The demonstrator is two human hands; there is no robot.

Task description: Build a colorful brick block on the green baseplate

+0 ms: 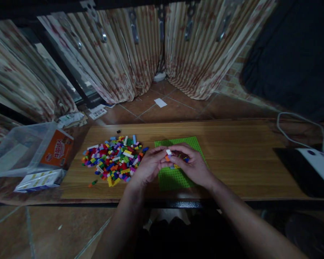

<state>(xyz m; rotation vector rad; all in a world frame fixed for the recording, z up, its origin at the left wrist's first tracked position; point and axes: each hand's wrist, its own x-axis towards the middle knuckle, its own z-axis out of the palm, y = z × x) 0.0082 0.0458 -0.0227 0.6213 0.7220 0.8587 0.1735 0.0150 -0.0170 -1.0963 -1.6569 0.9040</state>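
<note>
**Pinching small white-and-orange bricks (169,152) two-handed**

Held between the curled fingertips of the left hand (149,164) and the right hand (193,163), over a green baseplate (175,181); seen just right of a heap of loose multicoloured bricks (116,158) on a wooden tabletop (240,162).

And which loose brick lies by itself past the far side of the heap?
The small dark brick, alone on the wooden tabletop; the stray green brick and orange brick lie off the heap's near side.
</note>
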